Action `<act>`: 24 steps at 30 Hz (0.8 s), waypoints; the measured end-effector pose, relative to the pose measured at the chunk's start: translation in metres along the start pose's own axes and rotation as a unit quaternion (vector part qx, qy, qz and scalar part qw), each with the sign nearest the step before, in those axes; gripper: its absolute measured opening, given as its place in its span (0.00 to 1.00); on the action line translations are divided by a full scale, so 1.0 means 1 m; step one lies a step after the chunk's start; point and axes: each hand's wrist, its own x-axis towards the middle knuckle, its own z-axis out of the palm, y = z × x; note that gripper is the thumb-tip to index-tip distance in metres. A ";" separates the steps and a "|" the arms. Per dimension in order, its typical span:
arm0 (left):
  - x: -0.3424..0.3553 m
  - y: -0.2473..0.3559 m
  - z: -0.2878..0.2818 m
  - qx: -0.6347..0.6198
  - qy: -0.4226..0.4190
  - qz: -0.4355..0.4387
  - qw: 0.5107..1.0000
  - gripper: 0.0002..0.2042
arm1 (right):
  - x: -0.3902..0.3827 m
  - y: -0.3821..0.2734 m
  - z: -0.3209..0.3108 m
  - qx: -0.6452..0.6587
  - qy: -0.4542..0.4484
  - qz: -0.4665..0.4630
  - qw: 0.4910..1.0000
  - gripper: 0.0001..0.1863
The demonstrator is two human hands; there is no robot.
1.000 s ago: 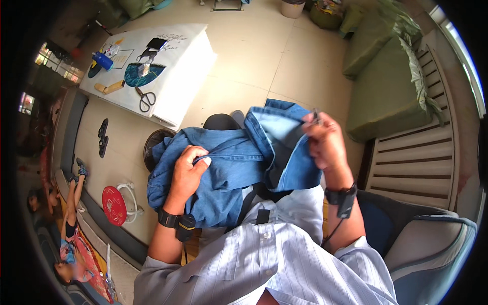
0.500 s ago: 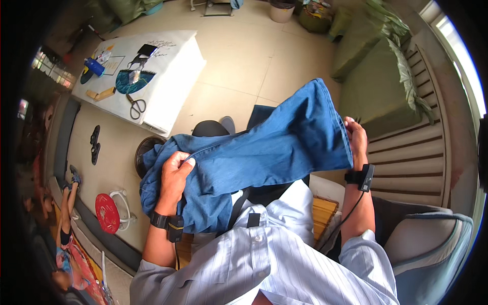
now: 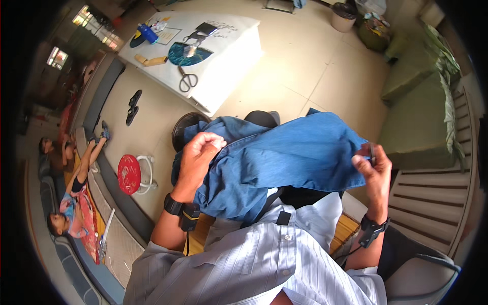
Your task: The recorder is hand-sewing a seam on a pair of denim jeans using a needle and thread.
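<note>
A blue denim garment lies bunched across my lap, one long piece stretched toward the right with a seam along its upper part. My left hand pinches the seam at the left. My right hand, by the right end of the piece, has its fingers closed on a small dark tool, apparently snips, partly hidden by the fingers. A dark round bin sits just beyond the garment at the left, partly covered by it.
A white table holds scissors, a blue bottle and small items. A red stool and dark sandals are on the floor. Two people rest on a couch at left. Green covered furniture and a slatted bench are at right.
The folded-open hem end at right was spread out into a long flat piece, then lowered slightly. The right hand's tool, hidden half a second ago, shows again. The view has swung leftward.
</note>
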 end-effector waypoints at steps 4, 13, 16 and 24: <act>-0.029 0.005 -0.037 0.053 0.120 0.040 0.991 0.09 | -0.012 0.009 0.057 -0.053 -0.122 0.040 0.990 0.22; -0.113 -0.082 -0.116 -0.067 0.292 -0.168 0.939 0.13 | -0.043 0.031 0.127 -0.059 -0.250 0.049 0.965 0.07; -0.117 -0.109 -0.104 -0.215 0.264 -0.209 0.917 0.14 | -0.058 0.036 0.138 0.004 -0.243 0.044 0.969 0.07; -0.097 -0.079 -0.071 -0.338 0.129 -0.181 0.915 0.20 | -0.054 0.050 0.166 -0.310 -0.129 -0.163 0.928 0.22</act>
